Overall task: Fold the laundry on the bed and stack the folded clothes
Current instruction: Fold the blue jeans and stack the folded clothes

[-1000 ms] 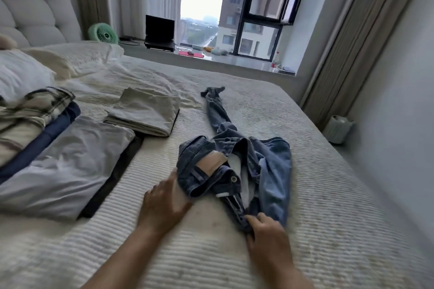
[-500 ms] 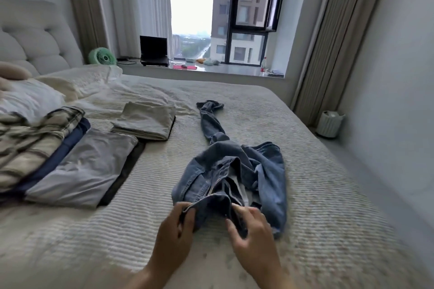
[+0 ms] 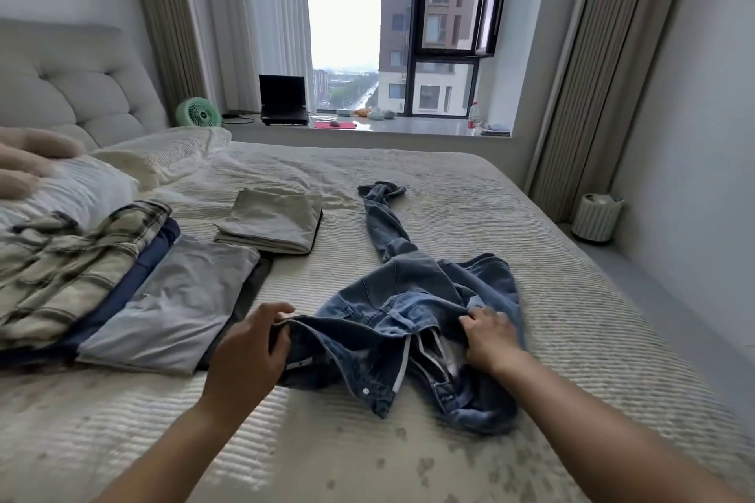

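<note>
While both hands sit on the waistband, the grip reads like this: left hand (image 3: 245, 351) has fingers curled over the left end of the band, clamped on it; right hand (image 3: 488, 333) pinches the denim at the right end, fingers curled into the fabric. The two are spread apart with the band stretched between them.

Task item: crumpled pair of blue denim jeans (image 3: 412, 323), near-centre on the bed (image 3: 572, 298). Fly open, white pocket lining showing, button visible at the near edge. One leg runs far toward the window, twisted, cuff bunched; the other is wadded under the right hand.

Handling, my read: denim is heavy for cloth, semi-stiff, not slippery, not fragile. Holds a crease well but won't self-flatten. The waistband is the right place to hold, being the thickest seam. The legs likely need a lift and shake or a smoothing pass before any fold.

Left of the jeans: folded pale grey garment (image 3: 175, 306) lying on something dark, beside a navy layer and a plaid shirt (image 3: 69, 265). Further off, a folded beige piece (image 3: 271, 223).

Stacking not done for the jeans; the folded grey pile looks the nearest target.
</note>
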